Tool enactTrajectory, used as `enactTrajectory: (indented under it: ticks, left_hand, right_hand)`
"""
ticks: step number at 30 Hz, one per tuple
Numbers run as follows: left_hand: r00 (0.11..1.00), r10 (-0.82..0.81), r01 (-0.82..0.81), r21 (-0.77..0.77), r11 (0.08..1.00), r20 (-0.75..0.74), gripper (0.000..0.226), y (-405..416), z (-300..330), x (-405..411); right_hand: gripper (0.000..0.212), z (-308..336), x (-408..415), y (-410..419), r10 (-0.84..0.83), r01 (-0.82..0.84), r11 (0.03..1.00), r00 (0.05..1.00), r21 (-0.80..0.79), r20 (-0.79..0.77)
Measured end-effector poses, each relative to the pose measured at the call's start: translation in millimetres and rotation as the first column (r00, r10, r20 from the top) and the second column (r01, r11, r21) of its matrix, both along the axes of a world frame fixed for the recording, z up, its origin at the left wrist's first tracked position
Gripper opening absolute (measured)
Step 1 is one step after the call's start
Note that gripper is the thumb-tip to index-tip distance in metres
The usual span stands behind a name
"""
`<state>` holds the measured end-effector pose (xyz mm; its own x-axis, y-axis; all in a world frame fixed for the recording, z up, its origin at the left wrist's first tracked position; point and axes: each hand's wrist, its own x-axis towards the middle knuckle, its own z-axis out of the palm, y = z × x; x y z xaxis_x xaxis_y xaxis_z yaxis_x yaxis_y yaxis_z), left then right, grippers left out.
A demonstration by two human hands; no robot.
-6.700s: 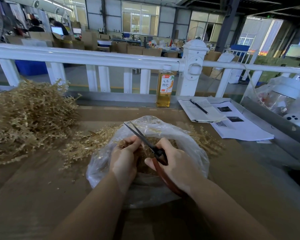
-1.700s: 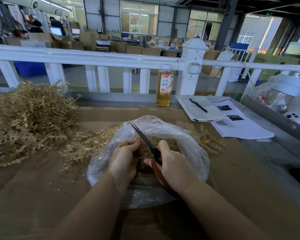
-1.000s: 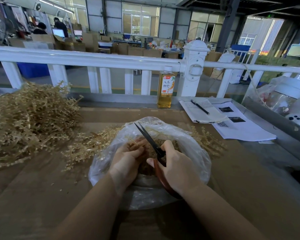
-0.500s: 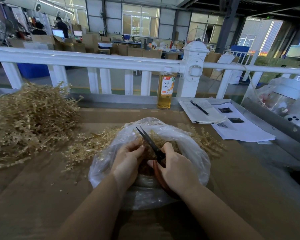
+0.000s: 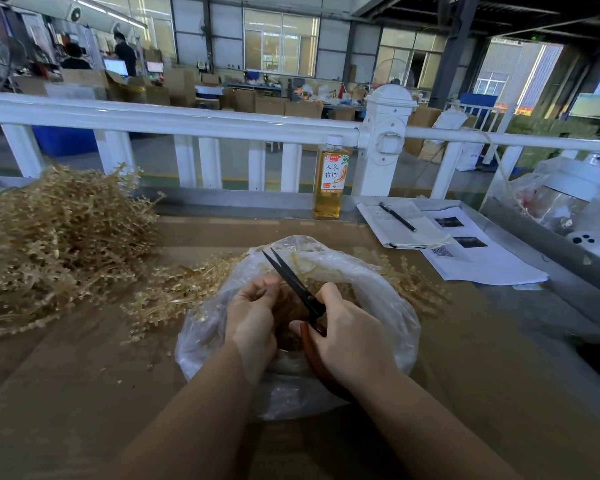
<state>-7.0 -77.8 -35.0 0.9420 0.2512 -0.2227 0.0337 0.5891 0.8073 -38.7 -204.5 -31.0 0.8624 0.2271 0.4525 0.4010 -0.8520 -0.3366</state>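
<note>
Over the plastic bag [image 5: 390,306], my right hand [image 5: 350,336] is gripping the scissors [image 5: 292,279] by their red handles, blades slightly parted, while my left hand [image 5: 252,318] is pinching a small sprig [image 5: 262,292] just beside them; a golden sprig pile [image 5: 56,244] is lying on the table [image 5: 84,393] to my left

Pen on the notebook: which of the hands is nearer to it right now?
Right. The right hand, gripping the scissors, is nearer the viewer and slightly left of the pen; the left hand, pinching a small sprig, lies farther left, beyond the scissor blades.
</note>
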Motion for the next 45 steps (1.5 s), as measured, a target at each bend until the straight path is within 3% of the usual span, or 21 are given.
enactTrajectory:
  ticks: [6, 13, 19, 33, 45]
  left_hand:
    - [0.988, -0.140, 0.146, -0.100, 0.984, 0.069, 0.025, 7, -1, -6]
    - [0.996, -0.080, 0.080, -0.005, 0.997, 0.049, 0.023, 2, -1, -7]
    - [0.994, -0.071, 0.078, -0.100, 0.992, 0.079, 0.021, 5, -1, -10]
    - [1.000, 0.003, -0.002, -0.046, 0.999, 0.020, 0.023, -2, 3, -7]
    - [0.993, 0.028, -0.019, -0.084, 0.996, 0.111, 0.030, 0, 2, -9]
  right_hand:
    - [0.039, 3, 1, -3, -0.043, 0.042, 0.999, 0.999, 0.029, 0.013]
    - [0.037, -2, -1, -7, -0.043, 0.045, 0.998, 0.998, 0.046, -0.039]
    - [0.039, -3, 1, -9, -0.045, 0.048, 0.998, 0.994, 0.030, -0.098]
    - [0.041, 6, -1, -15, 0.043, -0.016, 0.992, 0.974, 0.121, -0.221]
    - [0.038, 7, -2, -18, 0.122, -0.094, 0.990, 0.944, 0.105, -0.306]
